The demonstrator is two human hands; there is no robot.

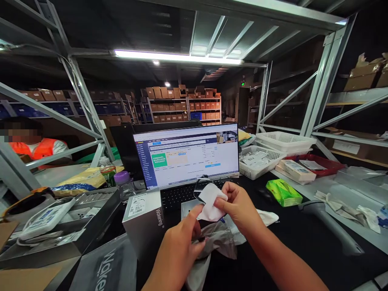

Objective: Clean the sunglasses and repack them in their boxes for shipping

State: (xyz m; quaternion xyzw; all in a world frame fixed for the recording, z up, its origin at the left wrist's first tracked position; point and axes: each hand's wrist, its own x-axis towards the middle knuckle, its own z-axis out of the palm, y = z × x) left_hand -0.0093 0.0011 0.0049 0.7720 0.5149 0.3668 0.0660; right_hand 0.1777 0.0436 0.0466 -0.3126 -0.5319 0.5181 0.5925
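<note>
I have a black table top (281, 238) in front of me, in a dark room with one long bright lamp (178, 57) up high. Far back, shelves are full of brown boxes (166, 107). A person in an orange vest (45, 150) sits far to the left. A lit screen (194, 155) stands on the table, with a grey box (142, 228) near its left side and a green pack (283, 192) to the right. My right hand (238, 204) pinches a white cloth (209, 204) in the middle, above the table. The cloth's long axis runs far to near, one corner pointing far. My left hand (182, 238) has bent fingers by its left edge; I cannot tell if they hold anything.
</note>
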